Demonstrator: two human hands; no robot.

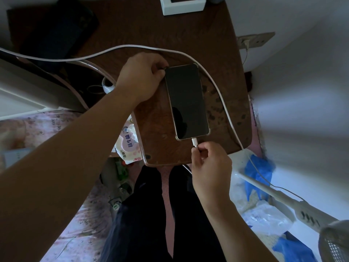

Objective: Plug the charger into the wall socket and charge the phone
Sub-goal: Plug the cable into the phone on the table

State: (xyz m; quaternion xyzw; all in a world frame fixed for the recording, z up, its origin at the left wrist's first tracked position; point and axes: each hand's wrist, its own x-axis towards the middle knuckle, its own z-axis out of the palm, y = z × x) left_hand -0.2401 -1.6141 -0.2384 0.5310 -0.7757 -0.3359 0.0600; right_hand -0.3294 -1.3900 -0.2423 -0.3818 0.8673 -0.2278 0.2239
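A dark-screened phone (186, 101) in a clear case lies flat on the brown wooden table (154, 118). My left hand (141, 76) grips its far left corner. My right hand (209, 161) pinches the white cable connector (194, 143), which sits in the phone's near end. The white cable (217, 86) loops over the table past the phone's right side. At the upper right, a wall socket (255, 39) holds a white plug with a thin lead hanging down.
A white box (182, 5) stands at the table's far edge and a dark flat item (62, 33) at the far left. A tissue pack (128, 144) sits below the table's left edge. A fan pole (283, 197) and blue bags (258, 173) lie at right.
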